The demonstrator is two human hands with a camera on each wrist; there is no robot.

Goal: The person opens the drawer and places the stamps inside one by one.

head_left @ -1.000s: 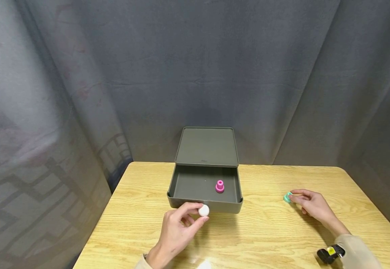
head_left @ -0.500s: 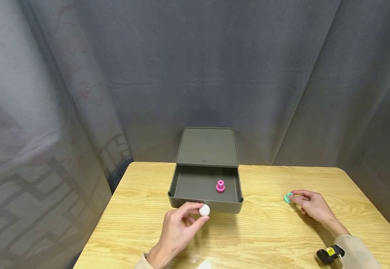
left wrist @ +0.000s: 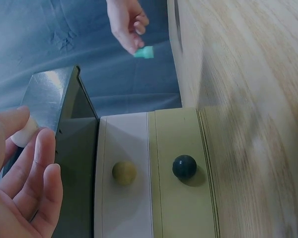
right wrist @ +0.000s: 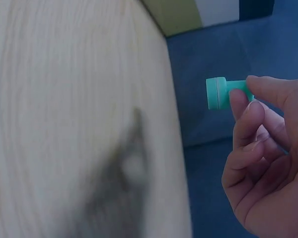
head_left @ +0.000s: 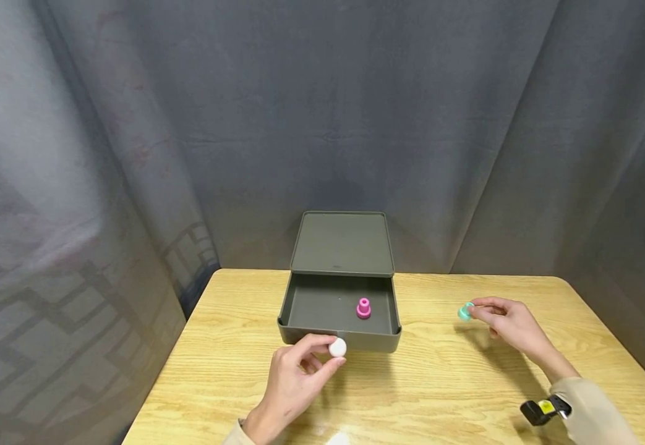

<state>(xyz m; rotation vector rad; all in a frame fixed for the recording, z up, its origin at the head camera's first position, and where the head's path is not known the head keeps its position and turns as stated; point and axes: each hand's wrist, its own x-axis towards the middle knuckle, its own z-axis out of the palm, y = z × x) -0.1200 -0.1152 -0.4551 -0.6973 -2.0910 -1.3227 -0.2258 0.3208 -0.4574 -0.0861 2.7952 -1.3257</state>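
My left hand [head_left: 294, 377] pinches a round white knob [head_left: 337, 347] between thumb and index finger. The knob sits on the front of a dark grey drawer [head_left: 372, 342], which is pulled out toward me. Inside that drawer, right of its middle, stands a pink stepped plug-shaped piece [head_left: 363, 308]. Off to the right, my right hand [head_left: 514, 327] holds a similar turquoise piece [right wrist: 217, 93] by its narrow end, the wide end pointing away from the fingers. Its shadow falls apart from it on the table. In the left wrist view, the white knob [left wrist: 26, 133] is partly covered by fingers.
Below the grey drawer, the left wrist view shows a white drawer front [left wrist: 124, 213] with a yellowish knob [left wrist: 124, 173] and a yellow-green front [left wrist: 186, 213] with a dark knob [left wrist: 184, 167]. A grey top [head_left: 344, 241] covers the cabinet. Grey curtains [head_left: 328, 111] enclose the wooden table [head_left: 439, 389].
My right hand has raised the turquoise piece off the table and shifted slightly left and away from me. The left hand and the drawer have stayed in place.
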